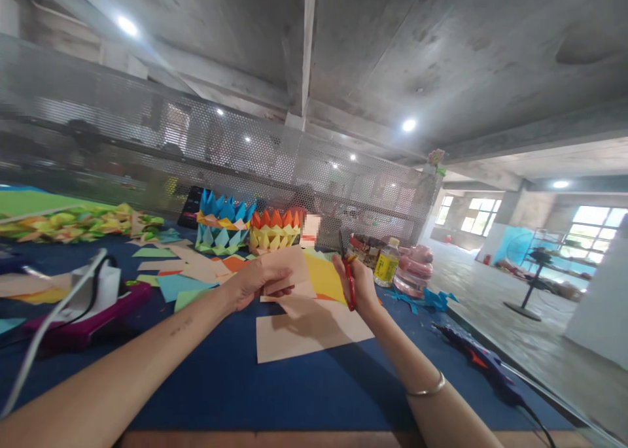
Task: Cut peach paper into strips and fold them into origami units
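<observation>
Left hand [255, 282]: clamped on peach paper [289, 259] | Right hand [362, 284]: clamped on red-handled scissors [351, 287] | Below: peach sheet [307, 337] on blue tabletop [235, 389]

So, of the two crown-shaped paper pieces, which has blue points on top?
The left crown-shaped piece, with blue points above an orange-toned band; the right crown-shaped piece has orange-red points instead.

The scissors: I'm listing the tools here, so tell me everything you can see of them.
The scissors have glossy red handles, plastic by the look, and a slim dark blade pointing up and away. The right hand grips them at the handles, just right of a yellow sheet. Whether the blades are parted is unclear.
</observation>
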A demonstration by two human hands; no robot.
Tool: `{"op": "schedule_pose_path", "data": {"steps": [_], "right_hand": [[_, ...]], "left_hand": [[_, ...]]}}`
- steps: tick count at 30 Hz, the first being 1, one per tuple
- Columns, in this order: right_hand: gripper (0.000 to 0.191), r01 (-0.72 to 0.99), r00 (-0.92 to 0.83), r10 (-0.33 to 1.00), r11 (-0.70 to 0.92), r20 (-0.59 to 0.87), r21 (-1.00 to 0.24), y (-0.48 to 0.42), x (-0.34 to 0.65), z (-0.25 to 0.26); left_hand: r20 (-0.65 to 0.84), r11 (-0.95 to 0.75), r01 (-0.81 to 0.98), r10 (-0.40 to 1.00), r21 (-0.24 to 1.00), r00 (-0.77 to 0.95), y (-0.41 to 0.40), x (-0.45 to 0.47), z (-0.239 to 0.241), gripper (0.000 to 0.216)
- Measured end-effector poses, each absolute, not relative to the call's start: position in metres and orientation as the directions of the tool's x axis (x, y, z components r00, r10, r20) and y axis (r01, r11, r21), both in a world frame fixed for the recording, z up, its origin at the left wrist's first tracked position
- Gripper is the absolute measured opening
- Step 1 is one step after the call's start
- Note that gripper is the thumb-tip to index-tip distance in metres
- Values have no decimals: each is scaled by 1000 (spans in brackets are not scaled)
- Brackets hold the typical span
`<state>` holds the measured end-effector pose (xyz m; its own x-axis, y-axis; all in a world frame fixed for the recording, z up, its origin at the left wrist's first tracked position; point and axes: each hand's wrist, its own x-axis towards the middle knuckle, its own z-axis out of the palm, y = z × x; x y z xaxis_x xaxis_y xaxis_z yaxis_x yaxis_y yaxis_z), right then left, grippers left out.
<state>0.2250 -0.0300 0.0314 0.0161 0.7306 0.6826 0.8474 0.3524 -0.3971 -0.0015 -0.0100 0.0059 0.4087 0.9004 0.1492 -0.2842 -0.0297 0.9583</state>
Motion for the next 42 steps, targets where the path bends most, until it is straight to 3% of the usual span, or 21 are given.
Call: {"op": "schedule_pose_path", "data": {"steps": [4, 8, 11, 14, 15, 17, 23, 27, 30, 33, 37, 42], "right_hand": [[31, 996, 85, 875, -70, 477, -50, -24, 248, 30], [19, 988, 113, 937, -141, 330, 63, -24, 256, 27], [24, 999, 1, 915, -15, 403, 32, -27, 244, 29], [42, 880, -210, 876, 363, 434, -308, -30, 219, 25], [48, 801, -242, 881, 417, 406, -429, -32, 211, 22], [47, 734, -271, 891, 436, 364, -521, -33, 198, 15], [30, 727, -158, 889, 399, 431, -558, -19, 200, -1], [27, 702, -70, 881, 377, 468, -605, -9, 209, -4], [27, 720, -94, 925, 318, 367, -617, -15, 207, -6], [24, 813, -178, 950, 289, 256, -506, -27, 200, -4], [13, 900, -201, 940, 288, 275, -328, -38, 192, 1], [8, 919, -199, 942, 275, 270, -282, -40, 193, 2]], "left_hand": [[113, -24, -234, 920, 972, 375, -10, -2, 6, 28], [127, -56, -200, 924, 978, 362, -10, -1, 5, 33], [133, -78, -168, 930, 983, 344, -11, 1, 4, 36], [174, -133, -143, 925, 981, 338, -13, 2, 2, 41], [190, -152, -134, 921, 979, 341, -13, 2, 2, 43], [201, -170, -118, 912, 978, 358, -14, 3, 1, 45], [64, -27, -137, 961, 990, 268, -8, 4, -1, 48], [52, -47, -48, 994, 998, 96, -4, 0, 0, 30], [49, -48, 29, 999, 998, -23, 1, -4, 0, 18], [57, -55, 47, 997, 997, -58, 6, -8, -2, 22], [82, -77, 63, 994, 995, -68, 13, -8, -6, 34], [114, -106, 104, 991, 989, -70, 19, -8, -11, 37]]}}
